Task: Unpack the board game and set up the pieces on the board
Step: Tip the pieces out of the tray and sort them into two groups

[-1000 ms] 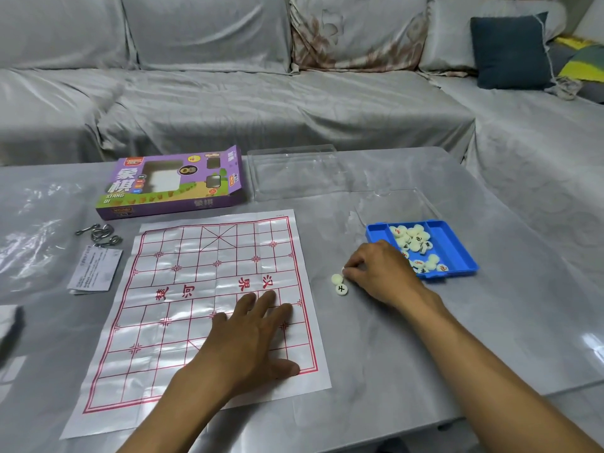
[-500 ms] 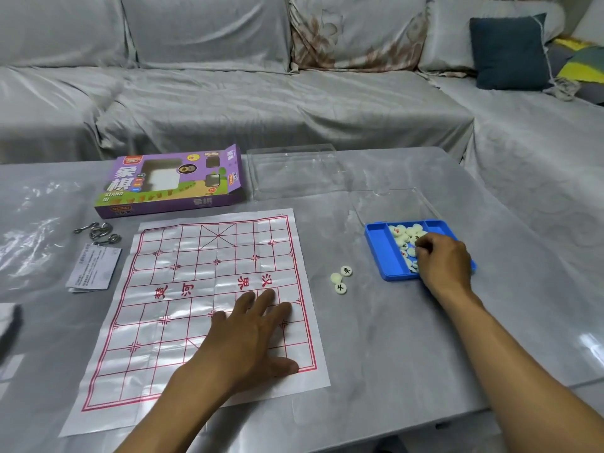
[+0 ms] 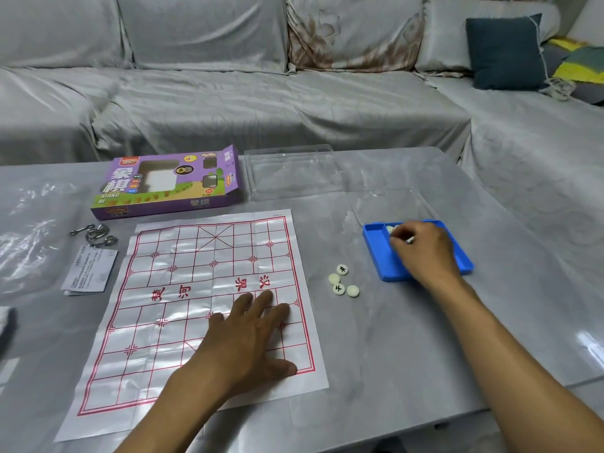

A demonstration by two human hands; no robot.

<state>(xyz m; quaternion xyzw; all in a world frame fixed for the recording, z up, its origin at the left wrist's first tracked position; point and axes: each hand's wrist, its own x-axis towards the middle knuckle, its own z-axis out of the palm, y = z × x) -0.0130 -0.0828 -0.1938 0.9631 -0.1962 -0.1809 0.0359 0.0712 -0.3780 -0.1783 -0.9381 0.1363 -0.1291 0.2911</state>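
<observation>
Palm down, the left hand (image 3: 243,341) lies flat on the near right part of the paper board (image 3: 183,289), fingers straight and slightly spread toward the red characters printed across the board's middle, thumb stretched out to the right along the board's lower border. Its forearm comes up from the bottom edge of the view. The right hand (image 3: 425,250) reaches further forward, its arm running diagonally from the lower right corner, and sits over the blue tray (image 3: 376,243), covering most of it. Its fingers curl downward into the tray and a small pale piece (image 3: 410,239) shows at the fingertips; whether it is actually pinched cannot be told. A few more pale pieces peek out just beyond the knuckles. Between the two hands, on the grey tabletop (image 3: 376,348), four round white game pieces (image 3: 341,280) sit in a tight cluster, two showing black characters and two blank. Beyond the left hand, past the board's far edge, lies the purple game box (image 3: 170,184), with a clear plastic lid (image 3: 291,173) to its right. Far to the left of the left hand rest a folded leaflet (image 3: 90,269) and some metal ring puzzles (image 3: 94,233).
</observation>
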